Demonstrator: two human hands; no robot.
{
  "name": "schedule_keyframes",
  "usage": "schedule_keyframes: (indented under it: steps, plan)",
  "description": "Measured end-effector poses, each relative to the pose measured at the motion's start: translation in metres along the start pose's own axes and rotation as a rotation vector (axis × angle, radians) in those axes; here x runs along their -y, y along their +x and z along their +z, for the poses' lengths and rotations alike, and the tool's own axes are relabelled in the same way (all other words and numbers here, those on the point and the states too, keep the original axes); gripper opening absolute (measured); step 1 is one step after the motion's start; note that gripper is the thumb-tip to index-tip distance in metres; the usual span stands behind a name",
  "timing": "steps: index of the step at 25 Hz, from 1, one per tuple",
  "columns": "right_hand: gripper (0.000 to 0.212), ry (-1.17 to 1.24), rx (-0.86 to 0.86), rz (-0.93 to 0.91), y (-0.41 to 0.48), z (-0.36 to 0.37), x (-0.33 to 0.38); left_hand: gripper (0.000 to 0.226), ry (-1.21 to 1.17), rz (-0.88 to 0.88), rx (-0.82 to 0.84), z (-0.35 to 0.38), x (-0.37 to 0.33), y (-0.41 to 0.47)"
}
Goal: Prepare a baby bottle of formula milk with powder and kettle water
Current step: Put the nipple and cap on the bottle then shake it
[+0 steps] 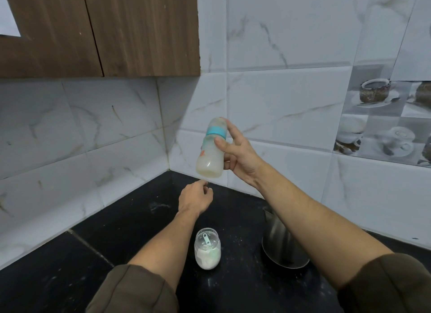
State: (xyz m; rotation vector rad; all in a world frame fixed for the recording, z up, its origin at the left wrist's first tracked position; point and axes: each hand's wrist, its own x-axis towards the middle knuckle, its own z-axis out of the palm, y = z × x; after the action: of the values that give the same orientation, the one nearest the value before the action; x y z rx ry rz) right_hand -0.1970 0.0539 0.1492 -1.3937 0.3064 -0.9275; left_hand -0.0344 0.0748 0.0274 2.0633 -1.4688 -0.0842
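My right hand (235, 154) clamped its fingers round the baby bottle (211, 151) mid-frame, probably to mix it; my left hand (194, 199) hung below, loosely curled, empty.

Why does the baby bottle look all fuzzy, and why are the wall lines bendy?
Head view: the baby bottle held in the right hand is smeared by motion blur. Head view again: the wide-angle lens bends the tile wall lines and the cabinet edge. The powder jar on the black counter looks sharper.
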Motion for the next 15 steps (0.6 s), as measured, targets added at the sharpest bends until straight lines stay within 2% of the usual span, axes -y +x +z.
schedule_keyframes:
  steps: [3,4,6,9,10,11,13,15]
  plan:
    - [0.076,0.311,-0.322,-0.092,0.016,0.001,0.006,0.035,-0.008,0.006,-0.008,0.001,0.0,-0.002]
    - [0.076,0.382,-0.377,-0.114,0.02,0.001,0.006,0.036,-0.009,-0.001,-0.012,0.002,0.001,-0.002]
    - [0.077,0.305,-0.292,-0.066,0.017,0.004,0.005,0.035,-0.008,-0.004,-0.015,0.002,0.002,-0.001]
    - [0.074,-0.003,0.025,0.02,0.001,0.009,-0.002,0.032,-0.019,-0.007,-0.026,0.0,0.0,-0.001]
    - [0.073,0.002,0.035,0.005,0.0,0.009,-0.003,0.031,-0.021,-0.01,-0.03,-0.002,-0.001,-0.001]
    - [0.072,0.059,-0.023,-0.026,0.001,0.01,-0.002,0.032,-0.021,-0.01,-0.031,-0.002,0.0,-0.001]
    - [0.069,0.266,-0.264,-0.071,0.01,0.01,0.003,0.035,-0.012,-0.009,-0.035,-0.004,0.001,-0.003]
    - [0.062,0.346,-0.348,-0.06,0.014,0.01,0.004,0.036,-0.009,-0.019,-0.041,-0.006,0.002,-0.005]
